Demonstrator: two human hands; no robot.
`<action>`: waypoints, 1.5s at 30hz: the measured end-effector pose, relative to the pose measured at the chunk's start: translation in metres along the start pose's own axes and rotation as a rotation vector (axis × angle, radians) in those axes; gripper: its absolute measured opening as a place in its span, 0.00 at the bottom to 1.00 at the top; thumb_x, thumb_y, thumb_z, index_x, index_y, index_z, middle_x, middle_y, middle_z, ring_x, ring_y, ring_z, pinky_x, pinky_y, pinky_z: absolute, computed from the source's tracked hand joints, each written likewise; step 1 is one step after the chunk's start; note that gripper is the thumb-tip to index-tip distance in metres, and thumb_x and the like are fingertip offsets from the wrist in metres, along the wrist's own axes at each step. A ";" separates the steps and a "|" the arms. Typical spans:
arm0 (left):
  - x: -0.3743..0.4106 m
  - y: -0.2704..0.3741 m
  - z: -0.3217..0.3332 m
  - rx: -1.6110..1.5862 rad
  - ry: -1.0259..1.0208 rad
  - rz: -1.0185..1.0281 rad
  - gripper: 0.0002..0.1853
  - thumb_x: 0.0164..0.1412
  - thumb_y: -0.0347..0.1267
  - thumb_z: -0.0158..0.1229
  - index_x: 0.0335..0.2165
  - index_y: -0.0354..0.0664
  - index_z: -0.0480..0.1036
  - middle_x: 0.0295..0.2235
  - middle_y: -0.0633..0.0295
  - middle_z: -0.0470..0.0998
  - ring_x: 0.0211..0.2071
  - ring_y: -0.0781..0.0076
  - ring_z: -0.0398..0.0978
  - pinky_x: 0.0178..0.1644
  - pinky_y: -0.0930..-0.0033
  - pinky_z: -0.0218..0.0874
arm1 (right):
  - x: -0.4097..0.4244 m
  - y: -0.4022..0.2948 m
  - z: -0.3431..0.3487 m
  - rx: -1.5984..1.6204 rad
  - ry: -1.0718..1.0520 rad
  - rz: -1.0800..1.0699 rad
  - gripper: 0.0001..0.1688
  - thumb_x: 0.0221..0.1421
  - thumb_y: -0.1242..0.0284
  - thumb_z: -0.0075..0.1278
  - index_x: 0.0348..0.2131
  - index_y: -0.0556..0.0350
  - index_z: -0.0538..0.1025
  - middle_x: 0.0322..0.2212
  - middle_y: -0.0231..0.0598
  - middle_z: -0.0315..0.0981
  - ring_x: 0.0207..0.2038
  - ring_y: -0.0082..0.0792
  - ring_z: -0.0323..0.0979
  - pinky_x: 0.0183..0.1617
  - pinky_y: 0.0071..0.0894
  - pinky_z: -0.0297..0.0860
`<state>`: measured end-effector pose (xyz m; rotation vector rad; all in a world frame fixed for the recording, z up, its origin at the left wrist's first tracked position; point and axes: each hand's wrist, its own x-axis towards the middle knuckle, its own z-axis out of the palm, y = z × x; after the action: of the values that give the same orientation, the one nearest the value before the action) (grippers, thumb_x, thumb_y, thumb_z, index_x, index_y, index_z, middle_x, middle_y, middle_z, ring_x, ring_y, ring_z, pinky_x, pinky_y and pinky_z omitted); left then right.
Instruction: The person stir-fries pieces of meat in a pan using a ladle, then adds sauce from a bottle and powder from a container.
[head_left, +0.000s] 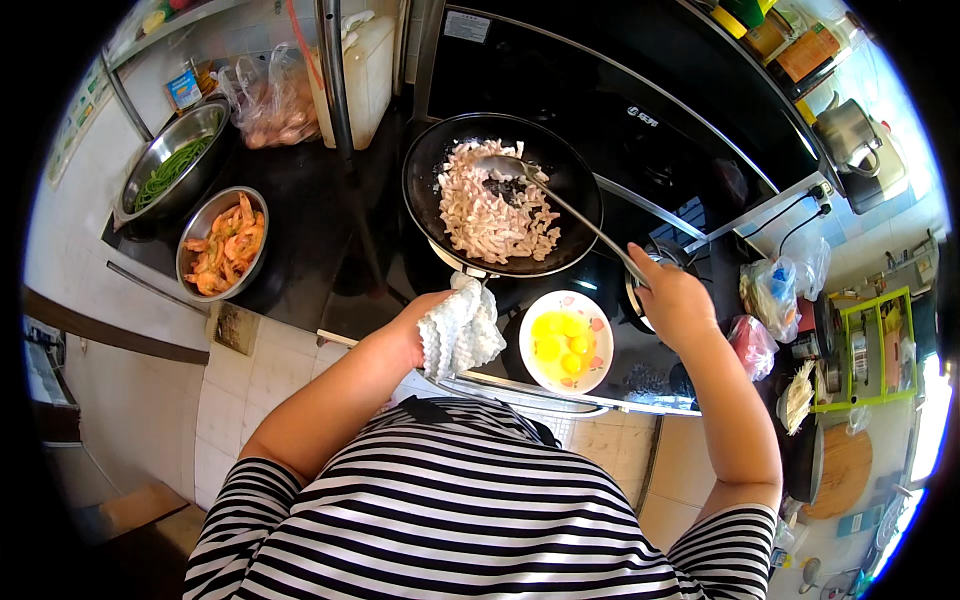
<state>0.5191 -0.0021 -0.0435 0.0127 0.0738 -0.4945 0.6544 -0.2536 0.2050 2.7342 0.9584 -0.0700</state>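
A black wok (577, 187) rests on the stove, holding pale strips of meat (480, 225). My right hand (675, 300) grips the handle of a long metal ladle (585, 221), whose bowl lies among the strips. My left hand (426, 319) is at the near side of the wok, closed around a white textured cloth (465, 330) at its handle; the cloth hides the fingers and most of the handle. Between my hands, a patterned bowl (531, 364) holds several raw eggs (571, 345), their yolks whole.
To the left stand a metal bowl of cooked shrimp (225, 247), a metal basin of green beans (176, 169) and a plastic bag (274, 109). Bottles (806, 56) and a metal pot (847, 139) sit upper right. Plastic bags (772, 292) and a wooden board (844, 469) are at the right.
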 end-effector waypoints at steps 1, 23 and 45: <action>0.000 0.000 -0.001 0.012 0.000 0.009 0.14 0.64 0.38 0.51 0.39 0.39 0.74 0.35 0.55 0.79 0.37 0.57 0.78 0.45 0.53 0.71 | -0.001 0.000 0.006 0.024 0.004 -0.022 0.32 0.57 0.72 0.52 0.60 0.38 0.64 0.30 0.49 0.74 0.34 0.47 0.76 0.40 0.41 0.72; 0.000 0.014 0.004 -1.157 0.172 -0.385 0.06 0.48 0.36 0.51 0.24 0.48 0.64 0.27 0.56 0.72 0.32 0.57 0.72 0.32 0.58 0.62 | -0.007 0.009 -0.016 0.008 0.034 0.022 0.32 0.59 0.69 0.49 0.62 0.38 0.62 0.34 0.47 0.76 0.35 0.43 0.76 0.39 0.41 0.71; -0.003 0.001 -0.006 -0.726 0.157 -0.205 0.13 0.63 0.39 0.53 0.38 0.42 0.74 0.34 0.57 0.79 0.35 0.59 0.79 0.43 0.55 0.72 | -0.081 0.047 -0.108 -0.090 0.094 -0.069 0.30 0.47 0.75 0.58 0.50 0.31 0.77 0.26 0.39 0.74 0.31 0.40 0.74 0.36 0.39 0.69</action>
<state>0.5166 0.0007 -0.0493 -0.6734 0.4077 -0.6479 0.6167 -0.3125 0.3299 2.6425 1.0543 0.0878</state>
